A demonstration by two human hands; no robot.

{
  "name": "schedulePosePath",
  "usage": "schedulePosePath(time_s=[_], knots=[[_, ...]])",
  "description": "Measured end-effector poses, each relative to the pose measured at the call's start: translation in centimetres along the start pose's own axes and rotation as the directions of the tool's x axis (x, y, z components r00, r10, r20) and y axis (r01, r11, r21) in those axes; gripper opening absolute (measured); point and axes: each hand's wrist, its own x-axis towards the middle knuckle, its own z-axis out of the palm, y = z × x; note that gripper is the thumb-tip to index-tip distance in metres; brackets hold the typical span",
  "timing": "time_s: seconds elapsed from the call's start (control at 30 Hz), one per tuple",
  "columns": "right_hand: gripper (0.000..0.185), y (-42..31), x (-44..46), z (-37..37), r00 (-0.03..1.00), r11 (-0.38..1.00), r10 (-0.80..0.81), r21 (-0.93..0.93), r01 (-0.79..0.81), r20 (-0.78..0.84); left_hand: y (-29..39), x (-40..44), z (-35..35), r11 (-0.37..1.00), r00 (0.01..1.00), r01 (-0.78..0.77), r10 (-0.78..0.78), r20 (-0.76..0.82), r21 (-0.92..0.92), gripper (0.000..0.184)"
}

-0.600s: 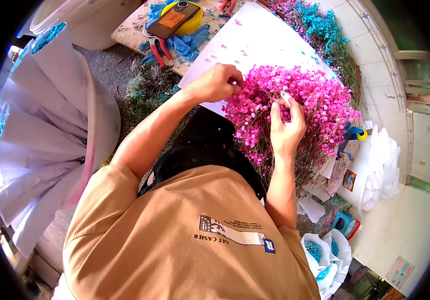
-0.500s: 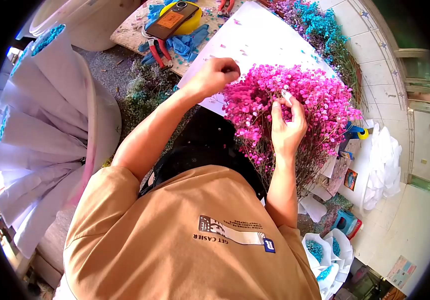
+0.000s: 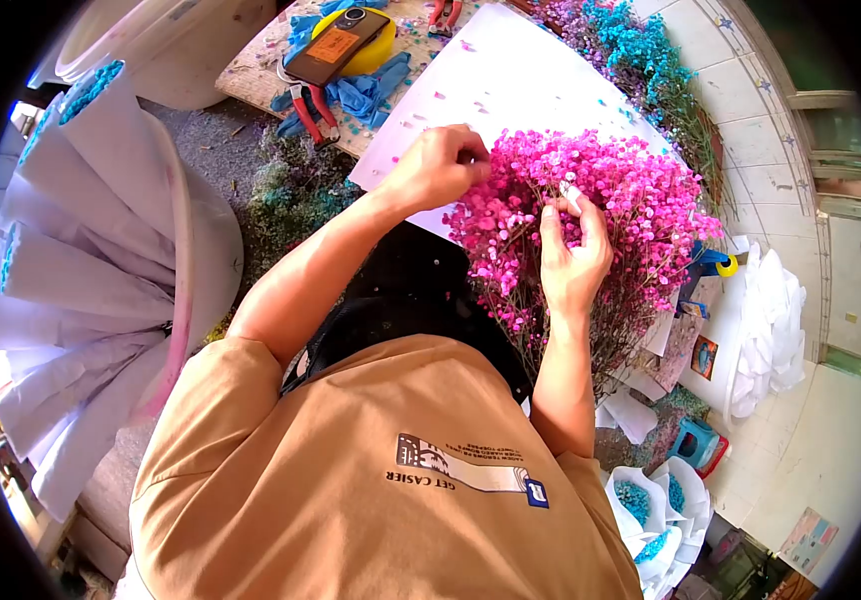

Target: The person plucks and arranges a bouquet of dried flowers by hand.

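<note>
A big bunch of pink-dyed baby's breath (image 3: 641, 215) leans in front of me, its thin brown stems pointing down toward my lap. My right hand (image 3: 576, 260) is in front of the blossoms, thumb and fingers curled in on flower sprigs. A white wrapping shows at one of its fingertips. At the bunch's left edge is my left hand (image 3: 441, 170), its fingers curled together against the outer blossoms; what lies between them is hidden. Under the bunch, a white sheet (image 3: 511, 80) with scattered pink petals covers part of the work board.
Red-handled pruners (image 3: 313, 112), blue gloves (image 3: 371, 92) and a phone (image 3: 336, 45) lie on the board (image 3: 261, 70). Blue flowers (image 3: 641, 55) are heaped behind. A large tub (image 3: 206, 220) of paper-wrapped bunches stands left; wrapped blue bunches (image 3: 636, 500) stand lower right.
My left hand has moved slightly right and down, up against the pink blossoms. My right hand stays nearly in place among the sprigs.
</note>
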Motion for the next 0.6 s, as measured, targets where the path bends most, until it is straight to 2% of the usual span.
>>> schedulePosePath(time_s=[0.07,0.1,0.13,0.17,0.2,0.27,0.3,0.37,0.43,0.53,0.57,0.6], knots=[[0.027,0.4,-0.1,0.1,0.999,0.999,-0.032,-0.013,0.032,0.002,-0.1,-0.2,-0.1,0.965,0.983,0.081,-0.118,-0.137,-0.249,0.018],[0.027,0.4,-0.1,0.1,0.999,0.999,-0.033,-0.01,0.033,0.003,-0.5,-0.1,-0.6,0.965,0.983,0.082,-0.119,-0.139,-0.247,0.018],[0.027,0.3,-0.1,0.1,1.0,1.0,-0.025,-0.005,0.025,0.007,-1.0,0.1,-1.3,0.819,0.977,0.149,-0.207,-0.044,-0.553,0.019],[0.027,0.3,-0.1,0.1,1.0,1.0,-0.018,0.001,0.018,0.012,-1.4,0.2,-1.6,0.576,0.963,0.216,-0.257,0.076,-0.789,0.02],[0.027,0.2,-0.2,0.1,1.0,1.0,-0.018,0.001,0.018,0.011,-0.6,0.2,-1.8,0.576,0.963,0.216,-0.257,0.076,-0.788,0.02],[0.027,0.0,-0.2,0.1,1.0,1.0,-0.009,-0.006,0.009,0.017,1.0,0.2,-2.3,0.764,0.986,0.142,-0.165,0.021,-0.629,0.025],[0.027,-0.1,-0.2,0.1,1.0,1.0,-0.008,-0.006,0.008,0.018,2.3,0.1,-2.4,0.764,0.986,0.142,-0.167,0.021,-0.629,0.025],[0.028,-0.4,-0.2,0.0,0.999,0.999,-0.029,-0.042,0.03,0.027,4.7,-0.1,-2.2,0.973,0.993,0.069,-0.088,-0.076,-0.221,0.028],[0.028,-0.3,-0.2,0.0,0.999,0.998,-0.039,-0.039,0.04,0.028,3.9,0.7,-1.8,0.976,0.997,0.029,-0.043,-0.061,-0.218,0.024],[0.029,-0.4,-0.1,-0.1,0.999,0.998,-0.047,-0.029,0.048,0.025,3.1,0.9,-1.6,0.965,0.982,0.102,-0.137,-0.133,-0.244,0.02],[0.029,-0.4,-0.2,-0.1,0.999,0.999,-0.045,-0.021,0.046,0.024,2.8,0.6,-1.4,0.934,0.967,0.052,-0.136,-0.216,-0.354,0.017],[0.029,-0.2,-0.3,-0.1,0.999,0.999,-0.038,-0.023,0.039,0.02,2.4,0.1,-1.9,0.821,0.97,0.066,-0.185,-0.155,-0.567,0.018]])
